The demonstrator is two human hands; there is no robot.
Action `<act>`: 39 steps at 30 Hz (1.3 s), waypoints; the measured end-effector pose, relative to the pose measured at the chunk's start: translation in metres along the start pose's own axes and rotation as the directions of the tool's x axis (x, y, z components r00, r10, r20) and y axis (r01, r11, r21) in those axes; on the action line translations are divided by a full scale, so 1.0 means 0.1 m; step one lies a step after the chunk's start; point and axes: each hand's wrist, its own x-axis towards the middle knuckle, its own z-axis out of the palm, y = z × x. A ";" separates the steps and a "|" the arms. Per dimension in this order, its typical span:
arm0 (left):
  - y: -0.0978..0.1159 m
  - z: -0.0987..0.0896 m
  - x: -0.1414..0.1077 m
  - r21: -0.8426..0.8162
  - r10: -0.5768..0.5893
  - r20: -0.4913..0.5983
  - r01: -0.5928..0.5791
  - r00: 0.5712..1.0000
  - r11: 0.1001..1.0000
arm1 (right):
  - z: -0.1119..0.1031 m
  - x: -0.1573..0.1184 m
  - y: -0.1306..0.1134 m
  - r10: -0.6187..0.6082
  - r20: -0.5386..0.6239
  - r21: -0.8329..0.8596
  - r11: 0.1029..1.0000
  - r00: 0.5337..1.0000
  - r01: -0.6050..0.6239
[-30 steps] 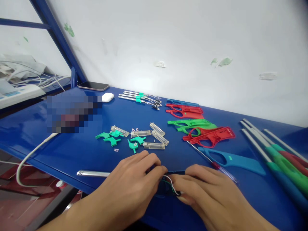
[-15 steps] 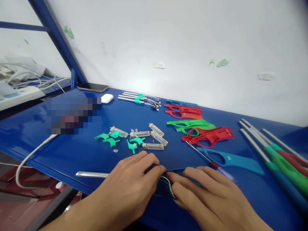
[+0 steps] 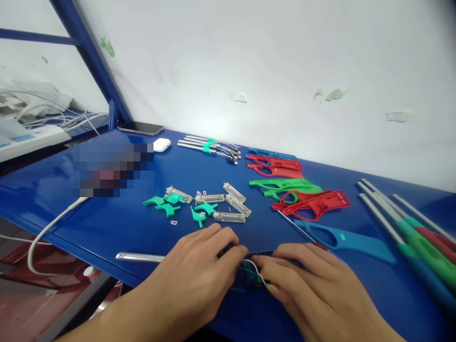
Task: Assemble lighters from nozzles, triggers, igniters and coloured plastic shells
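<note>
Low in the head view, a dark blue lighter casing half (image 3: 250, 280) lies at the table's front, mostly hidden under my fingers. My left hand (image 3: 199, 275) is closed over its left part, with thumb and index finger near the inside. A silver metal tube (image 3: 140, 257) sticks out to the left from beneath that hand. Bent fingers of my right hand (image 3: 313, 285) grip the casing's right side. A white wire (image 3: 255, 267) runs across the casing's inside to the right fingertips. Whether those fingers pinch the wire is hard to see.
Beyond my hands lie clear fuel tanks (image 3: 230, 217), green triggers (image 3: 168, 209) and taped metal tubes (image 3: 199, 145). Red casing halves (image 3: 313, 204), a blue casing half (image 3: 359, 247) and a screwdriver (image 3: 297, 227) are to the right, near several assembled lighters (image 3: 420, 237). A phone (image 3: 140, 128) lies behind.
The view has shifted slightly. My right fingers have moved a little over the casing, and more of the white wire and the casing's inside shows between my hands.
</note>
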 end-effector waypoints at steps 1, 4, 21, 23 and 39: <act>0.00 0.00 0.00 0.000 0.000 -0.001 0.000 1.000 1.000 | 0.00 -0.01 -0.01 -0.002 -0.003 -0.007 1.000 1.000 0.002; 0.00 0.00 0.00 -0.006 -0.006 -0.010 0.006 1.000 1.000 | 0.01 -0.01 -0.01 -0.034 0.001 -0.036 0.999 0.999 0.034; 0.05 -0.03 0.02 0.032 -0.025 0.041 0.023 0.999 0.999 | -0.03 0.07 0.02 -0.007 -0.013 0.001 1.000 1.000 0.007; 0.05 -0.06 0.02 0.034 -0.027 0.023 0.027 0.999 0.999 | -0.03 0.06 0.03 -0.007 0.007 0.013 1.000 1.000 0.007; -0.21 -0.30 -0.70 -0.043 -0.287 0.049 0.289 0.957 0.956 | 0.03 -0.02 0.06 -0.005 0.030 0.002 1.000 1.000 0.005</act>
